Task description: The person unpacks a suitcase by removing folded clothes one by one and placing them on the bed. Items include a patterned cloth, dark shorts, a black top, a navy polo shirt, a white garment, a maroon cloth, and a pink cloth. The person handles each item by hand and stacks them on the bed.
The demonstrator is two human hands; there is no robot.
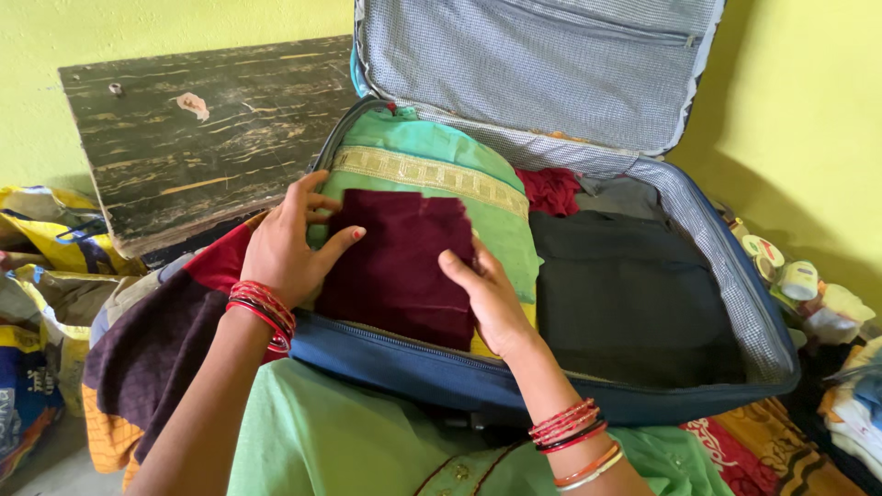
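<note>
An open blue suitcase (551, 397) with a checked lining lies in front of me. On its left side sits a folded green garment (432, 152) with a gold band. A folded maroon cloth (400, 262) rests on top of the green one. My left hand (289, 243) lies flat on the maroon cloth's left edge, fingers spread. My right hand (491, 298) presses on its right edge. Both wrists carry red bangles. A dark folded garment (629, 294) fills the suitcase's right side, with a red cloth (551, 188) behind it.
A worn dark wooden board (184, 138) leans against the yellow wall at left. Bags and loose cloths (46, 276) pile up at the left. Small round containers (781, 266) lie right of the suitcase. The raised lid (542, 64) stands at the back.
</note>
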